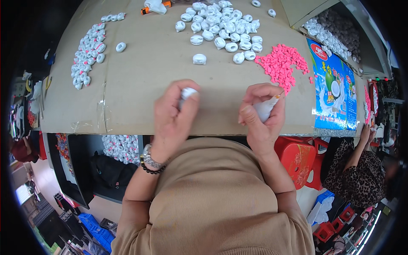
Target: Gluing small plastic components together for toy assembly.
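My left hand (pixel 173 117) is closed on a small white rounded piece (pixel 188 93), held between thumb and fingers above the near part of the table and slightly blurred. My right hand (pixel 264 129) is wrapped round a white squeeze bottle (pixel 265 109), its narrow tip slanting up to the right. Beyond my hands lies a loose heap of similar white pieces (pixel 229 26), with a single white piece (pixel 199 59) nearer to me. A pile of small pink pieces (pixel 280 63) spreads beyond my right hand. At the left, white pieces with pink bits (pixel 87 55) form a long cluster.
The brown-covered table (pixel 136 93) ends just before my body. An orange tube-like object (pixel 158 7) lies at the far edge. On the right are a blue printed sheet (pixel 333 87) and an open box of white pieces (pixel 329 34). Red stools (pixel 293 159) and another person (pixel 361 170) are there too.
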`<state>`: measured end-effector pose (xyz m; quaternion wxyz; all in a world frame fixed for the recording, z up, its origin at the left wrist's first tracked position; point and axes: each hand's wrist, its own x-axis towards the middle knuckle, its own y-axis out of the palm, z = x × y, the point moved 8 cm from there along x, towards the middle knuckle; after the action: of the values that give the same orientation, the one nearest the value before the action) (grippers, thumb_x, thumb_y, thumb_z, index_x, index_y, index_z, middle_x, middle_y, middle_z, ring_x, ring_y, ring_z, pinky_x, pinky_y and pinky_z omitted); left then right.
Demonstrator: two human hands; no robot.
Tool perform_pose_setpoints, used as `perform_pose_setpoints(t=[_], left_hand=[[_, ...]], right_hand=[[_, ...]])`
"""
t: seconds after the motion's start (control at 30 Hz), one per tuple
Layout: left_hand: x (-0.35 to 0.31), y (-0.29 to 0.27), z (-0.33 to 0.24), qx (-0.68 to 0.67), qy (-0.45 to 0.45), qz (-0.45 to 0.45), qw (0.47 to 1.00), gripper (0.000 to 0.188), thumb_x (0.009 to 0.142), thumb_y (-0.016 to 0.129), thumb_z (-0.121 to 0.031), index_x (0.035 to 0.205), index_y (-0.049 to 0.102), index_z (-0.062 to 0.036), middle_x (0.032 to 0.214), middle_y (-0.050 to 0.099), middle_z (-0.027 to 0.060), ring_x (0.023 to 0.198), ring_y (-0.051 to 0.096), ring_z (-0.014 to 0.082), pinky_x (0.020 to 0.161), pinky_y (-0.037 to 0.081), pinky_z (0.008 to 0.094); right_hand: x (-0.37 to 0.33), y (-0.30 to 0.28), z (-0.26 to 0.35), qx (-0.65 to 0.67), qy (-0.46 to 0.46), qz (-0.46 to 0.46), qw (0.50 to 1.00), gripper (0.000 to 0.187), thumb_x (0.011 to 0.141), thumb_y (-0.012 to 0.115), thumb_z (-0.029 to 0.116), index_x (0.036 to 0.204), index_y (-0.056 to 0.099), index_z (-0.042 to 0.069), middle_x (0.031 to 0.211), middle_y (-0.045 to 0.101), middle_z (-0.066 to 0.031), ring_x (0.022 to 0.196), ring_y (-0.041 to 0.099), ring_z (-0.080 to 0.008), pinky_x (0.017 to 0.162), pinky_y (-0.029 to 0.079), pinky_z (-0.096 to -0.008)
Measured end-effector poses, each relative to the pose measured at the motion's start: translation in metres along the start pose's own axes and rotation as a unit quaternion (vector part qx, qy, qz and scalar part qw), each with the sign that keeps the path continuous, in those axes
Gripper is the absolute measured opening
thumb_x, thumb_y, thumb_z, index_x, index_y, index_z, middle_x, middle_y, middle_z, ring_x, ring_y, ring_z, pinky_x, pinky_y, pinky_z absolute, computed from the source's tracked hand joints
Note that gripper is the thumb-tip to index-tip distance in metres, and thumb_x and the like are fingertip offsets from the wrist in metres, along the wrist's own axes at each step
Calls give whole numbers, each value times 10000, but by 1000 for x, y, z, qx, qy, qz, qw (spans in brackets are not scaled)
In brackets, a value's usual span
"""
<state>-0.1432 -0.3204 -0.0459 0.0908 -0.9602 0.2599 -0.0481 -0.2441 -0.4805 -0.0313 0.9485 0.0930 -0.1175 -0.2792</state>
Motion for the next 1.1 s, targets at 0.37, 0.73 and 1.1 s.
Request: perform_pose_setpoints(t=[0.37, 0.73, 1.1], left_hand=[[46, -117, -15, 510, 158, -193, 823, 291, 866, 638, -192, 1100, 585, -27, 904, 625, 156, 798, 601, 281, 679, 452, 375], [5, 20, 1, -468, -167, 119, 859, 284, 896, 592, -60, 1166, 534, 5, 1113, 606, 109, 925, 609, 171, 814, 491, 267], [-13, 53, 9, -565, -205, 124, 789, 334, 894, 615, -76, 1221, 570, -22, 1160, 598, 121, 881, 578, 178, 781, 479, 258]], right_hand=[[12, -34, 3, -45, 50, -34, 997, 478, 723, 540, -62, 1161, 395, 61, 1060, 492, -69, 797, 489, -83, 687, 433, -219], [16, -21, 25, -294, -41, 70, 953, 363, 848, 595, 10, 1187, 469, -20, 1209, 481, -143, 845, 597, -158, 600, 475, -245], [7, -30, 37, -56, -64, -3, 996, 322, 771, 719, -19, 1015, 511, 7, 1023, 628, -169, 942, 615, -205, 834, 499, -311]])
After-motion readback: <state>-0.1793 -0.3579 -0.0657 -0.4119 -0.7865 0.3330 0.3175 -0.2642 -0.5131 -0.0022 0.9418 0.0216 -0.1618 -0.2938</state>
